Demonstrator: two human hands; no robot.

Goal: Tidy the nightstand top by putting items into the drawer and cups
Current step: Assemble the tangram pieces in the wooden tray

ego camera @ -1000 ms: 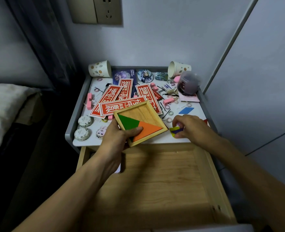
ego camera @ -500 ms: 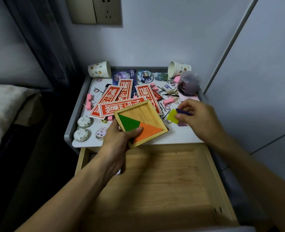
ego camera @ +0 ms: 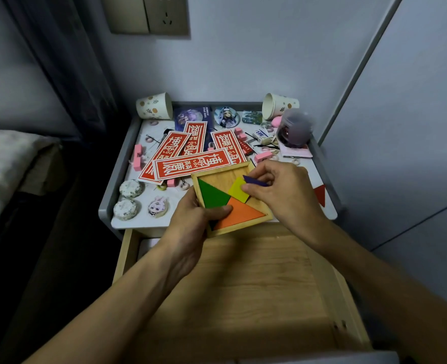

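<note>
Head view: the left hand [ego camera: 191, 227] has its grip closed on the near-left edge of the wooden puzzle tray [ego camera: 231, 198], held above the nightstand [ego camera: 322, 158] front. The right hand [ego camera: 282, 193] pinches a yellow piece [ego camera: 238, 189] and purple piece [ego camera: 255, 181] over the tray. The drawer [ego camera: 243, 285] lies open below.

Left hand [ego camera: 191, 227] grips tray edge, thumb on top. Right hand [ego camera: 282, 190] pinches, apparently, two pieces.
</note>
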